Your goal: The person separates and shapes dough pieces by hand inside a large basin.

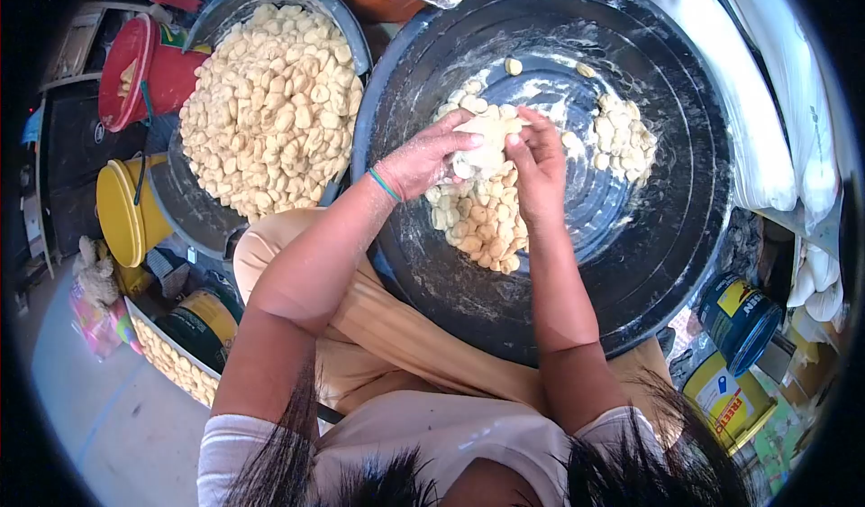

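Observation:
Between my two hands is a pale, flour-dusted lump of dough (489,142), held over a wide black tub (667,264). My left hand (431,157), with a teal band at the wrist, grips its left side. On the right edge of the lump, my right hand (541,166) has its thumb and fingers closed. Beneath them lies a pile of round, cream-coloured dough pieces (487,229), partly hidden by my hands. A smaller cluster of dough pieces (623,137) sits to the right on the floury tub floor.
A second dark tub (203,214), heaped with similar pieces (270,110), stands at left. Beyond it are a red bucket (122,74) and a yellow bucket (117,214). White sacks (721,74) line the right, above a dark blue bucket (741,327). My folded leg (423,327) borders the tub.

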A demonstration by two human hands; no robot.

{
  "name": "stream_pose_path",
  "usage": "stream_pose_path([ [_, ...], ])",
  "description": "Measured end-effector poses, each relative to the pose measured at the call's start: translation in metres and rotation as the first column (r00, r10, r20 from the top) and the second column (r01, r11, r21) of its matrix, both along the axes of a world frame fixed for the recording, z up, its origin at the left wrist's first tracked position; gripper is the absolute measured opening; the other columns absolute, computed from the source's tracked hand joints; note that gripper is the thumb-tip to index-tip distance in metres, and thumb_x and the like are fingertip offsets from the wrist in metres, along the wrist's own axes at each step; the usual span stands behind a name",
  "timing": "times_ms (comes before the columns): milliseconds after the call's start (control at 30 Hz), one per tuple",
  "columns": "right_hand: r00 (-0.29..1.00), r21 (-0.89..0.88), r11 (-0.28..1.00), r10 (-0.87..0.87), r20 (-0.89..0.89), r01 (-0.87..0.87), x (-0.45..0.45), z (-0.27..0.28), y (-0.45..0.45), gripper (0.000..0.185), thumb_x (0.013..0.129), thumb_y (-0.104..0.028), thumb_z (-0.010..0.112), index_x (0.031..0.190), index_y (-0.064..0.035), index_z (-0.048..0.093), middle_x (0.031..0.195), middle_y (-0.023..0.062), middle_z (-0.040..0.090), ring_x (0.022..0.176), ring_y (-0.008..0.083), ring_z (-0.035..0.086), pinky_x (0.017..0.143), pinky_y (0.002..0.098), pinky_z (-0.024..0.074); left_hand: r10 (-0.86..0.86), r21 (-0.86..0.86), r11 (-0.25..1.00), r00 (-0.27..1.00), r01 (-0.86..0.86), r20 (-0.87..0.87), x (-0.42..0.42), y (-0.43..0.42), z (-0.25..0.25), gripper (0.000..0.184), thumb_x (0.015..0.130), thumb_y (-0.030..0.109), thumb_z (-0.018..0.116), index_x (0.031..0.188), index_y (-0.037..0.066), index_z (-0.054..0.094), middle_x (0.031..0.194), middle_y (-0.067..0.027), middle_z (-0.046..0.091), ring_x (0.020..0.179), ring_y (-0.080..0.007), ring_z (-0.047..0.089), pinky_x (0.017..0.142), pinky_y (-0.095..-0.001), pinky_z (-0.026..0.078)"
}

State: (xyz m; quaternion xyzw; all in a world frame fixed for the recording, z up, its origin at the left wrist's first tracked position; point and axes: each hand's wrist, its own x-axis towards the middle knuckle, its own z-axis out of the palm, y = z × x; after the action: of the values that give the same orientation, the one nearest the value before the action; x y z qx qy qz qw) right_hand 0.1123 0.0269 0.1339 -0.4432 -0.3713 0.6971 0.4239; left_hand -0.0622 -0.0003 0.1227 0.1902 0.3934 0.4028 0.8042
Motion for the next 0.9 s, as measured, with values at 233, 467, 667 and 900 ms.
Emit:
stream_pose_path([
  [233, 0.785, 0.57, 0.734, -0.08, 0.614, -0.37, -0.002, 0.005, -0.005, 0.043, 0.076, -0.008, 0.073, 0.115, -0.0025, 0.054, 0.103, 0.009, 0.059, 0.09, 0.0156, 0.057, 0.078, 0.0296, 0.0467, 0.129, -0.146, 0.982, 0.989, -0.117, 0.076, 0.01, 0.0, 0.009, 0.044, 0.089, 0.025, 0.058, 0.127, 0.009, 0.041, 0.11, -0.0045, 0.057, 0.088, -0.0118, 0.059, 0.06, -0.0246, 0.049],
  [467, 0.989, 0.213, 0.976, 0.004, 0.146, -0.036, 0.004, -0.01, -0.009, 0.018, 0.086, 0.006, 0.055, 0.103, 0.0013, 0.061, 0.113, 0.0098, 0.061, 0.102, 0.0147, 0.057, 0.087, 0.028, 0.0459, 0.13, -0.002, 0.992, 0.99, -0.13, 0.061, 0.005, -0.003, 0.002, 0.039, 0.089, 0.024, 0.057, 0.124, 0.013, 0.043, 0.106, -0.0027, 0.057, 0.089, -0.0122, 0.059, 0.056, -0.024, 0.052],
  [667, 0.973, 0.422, 0.906, -0.069, 0.221, -0.032, 0.015, -0.007, 0.003, 0.014, 0.087, 0.004, 0.055, 0.099, 0.0019, 0.061, 0.106, 0.0102, 0.061, 0.098, 0.0166, 0.058, 0.088, 0.0287, 0.0454, 0.044, -0.032, 0.998, 0.999, -0.045, -0.018, 0.006, -0.001, 0.001, 0.027, 0.09, 0.023, 0.06, 0.112, 0.015, 0.046, 0.1, -0.0032, 0.057, 0.081, -0.0119, 0.059, 0.052, -0.0241, 0.048],
  [900, 0.986, 0.181, 0.973, -0.155, 0.061, 0.142, -0.003, -0.005, -0.005, 0.018, 0.086, 0.004, 0.056, 0.103, -0.0003, 0.059, 0.106, 0.0091, 0.06, 0.096, 0.0156, 0.057, 0.086, 0.0275, 0.0453, 0.231, -0.07, 0.97, 0.973, -0.231, -0.01, 0.01, 0.002, 0.007, 0.02, 0.09, 0.019, 0.06, 0.104, 0.013, 0.047, 0.096, -0.0023, 0.057, 0.081, -0.0134, 0.061, 0.061, -0.0313, 0.056],
])
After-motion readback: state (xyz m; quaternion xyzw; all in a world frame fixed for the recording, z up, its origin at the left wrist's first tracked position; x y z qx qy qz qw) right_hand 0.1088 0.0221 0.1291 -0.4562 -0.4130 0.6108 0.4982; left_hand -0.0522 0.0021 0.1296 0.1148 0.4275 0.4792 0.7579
